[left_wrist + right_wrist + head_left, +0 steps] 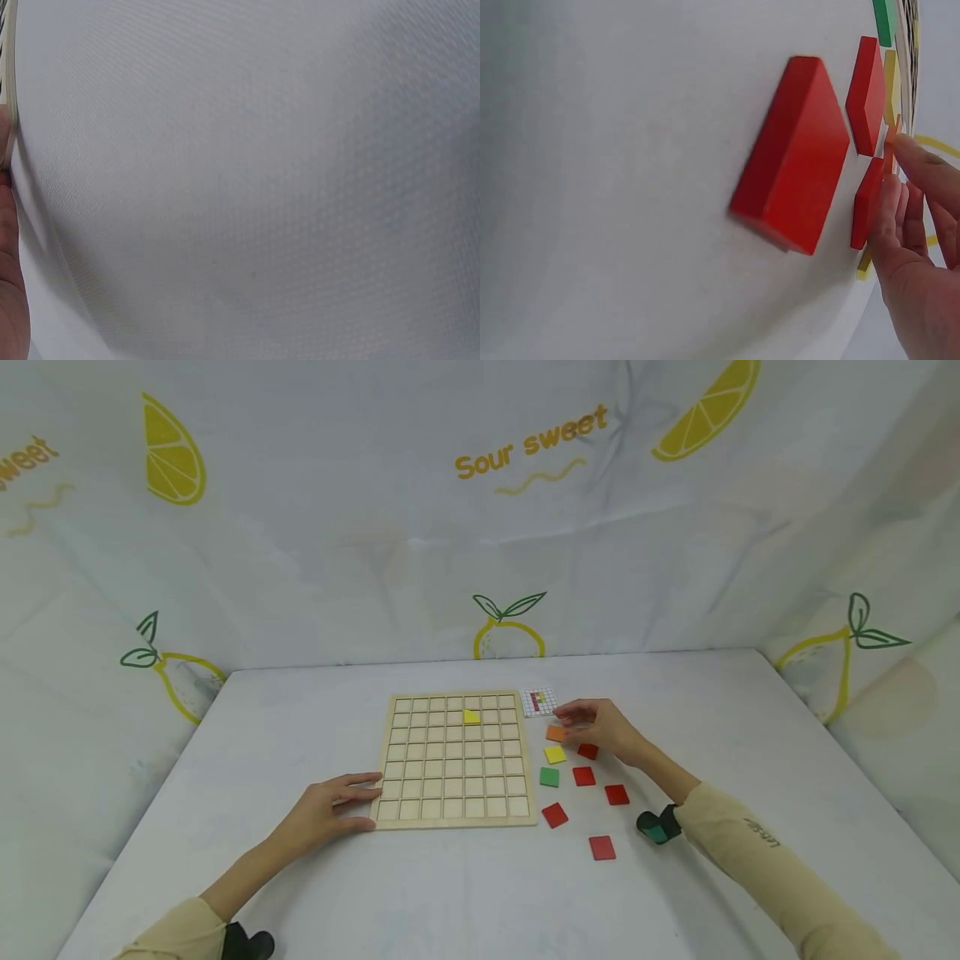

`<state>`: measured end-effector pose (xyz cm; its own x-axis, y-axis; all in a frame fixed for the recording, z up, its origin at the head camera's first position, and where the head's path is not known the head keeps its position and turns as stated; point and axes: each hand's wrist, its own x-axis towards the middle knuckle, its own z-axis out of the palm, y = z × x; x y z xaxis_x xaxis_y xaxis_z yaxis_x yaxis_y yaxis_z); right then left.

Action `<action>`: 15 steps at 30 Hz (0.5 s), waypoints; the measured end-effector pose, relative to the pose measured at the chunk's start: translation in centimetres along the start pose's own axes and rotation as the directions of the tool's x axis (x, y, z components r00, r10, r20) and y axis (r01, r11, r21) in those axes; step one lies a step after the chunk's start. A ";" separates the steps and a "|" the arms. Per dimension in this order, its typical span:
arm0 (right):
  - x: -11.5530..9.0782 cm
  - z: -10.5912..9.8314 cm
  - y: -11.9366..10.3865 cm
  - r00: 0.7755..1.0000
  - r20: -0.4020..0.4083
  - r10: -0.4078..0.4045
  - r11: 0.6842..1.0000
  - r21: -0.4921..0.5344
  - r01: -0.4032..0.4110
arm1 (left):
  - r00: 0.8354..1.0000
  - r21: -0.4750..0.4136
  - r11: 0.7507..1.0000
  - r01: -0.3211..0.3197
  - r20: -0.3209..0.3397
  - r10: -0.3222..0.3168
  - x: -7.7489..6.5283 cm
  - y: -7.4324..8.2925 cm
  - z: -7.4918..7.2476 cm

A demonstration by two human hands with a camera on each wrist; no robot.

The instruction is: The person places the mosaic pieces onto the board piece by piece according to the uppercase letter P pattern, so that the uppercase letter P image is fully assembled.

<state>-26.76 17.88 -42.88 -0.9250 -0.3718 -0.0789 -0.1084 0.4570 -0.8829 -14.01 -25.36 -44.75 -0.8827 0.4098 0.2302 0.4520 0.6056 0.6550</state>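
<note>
1. Left edge of board [453, 768] is touched by left hand [330, 806], fingers loose.
2. Orange tile [554, 733], right of board, is met by right hand [603, 728]; grasp can't be told.
3. Wide desk [292, 727] margin is seen at left; right side is crowded by red tiles [583, 776].

“Sour sweet” [531, 442]; “weet” [28, 462]; on backdrop [337, 585]

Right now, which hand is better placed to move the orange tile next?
Right hand, likely: it is at the orange tile, while the left hand touches the opposite edge of the board and would have to reach across.
</note>
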 end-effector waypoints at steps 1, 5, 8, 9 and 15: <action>0.1 0.0 0.1 1.000 -0.005 0.009 1.000 -0.011 -0.009 | 1.000 0.004 1.000 -0.001 -0.001 0.001 0.0 0.0 0.0; 0.4 0.0 0.4 0.999 -0.036 0.013 0.997 -0.082 -0.016 | 1.000 0.045 0.999 -0.010 -0.007 0.010 0.1 0.0 0.0; 0.6 0.0 0.5 0.999 -0.047 0.006 0.991 -0.132 -0.012 | 1.000 0.046 0.999 -0.015 -0.006 0.015 0.1 0.0 0.0; 0.6 0.0 0.5 0.999 -0.049 0.003 0.989 -0.150 -0.011 | 1.000 0.045 0.999 -0.015 -0.006 0.015 0.1 0.0 0.0; 1.1 0.2 0.2 0.999 -0.034 -0.032 0.967 -0.254 0.022 | 1.000 0.051 0.999 -0.011 -0.010 0.012 0.0 0.0 0.0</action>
<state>-27.69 17.41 -43.22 -0.9329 -0.3585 -0.0351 -0.2178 0.6388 -0.7379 -13.95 -25.31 -44.75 -0.8785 0.4099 0.2455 0.4680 0.6346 0.6151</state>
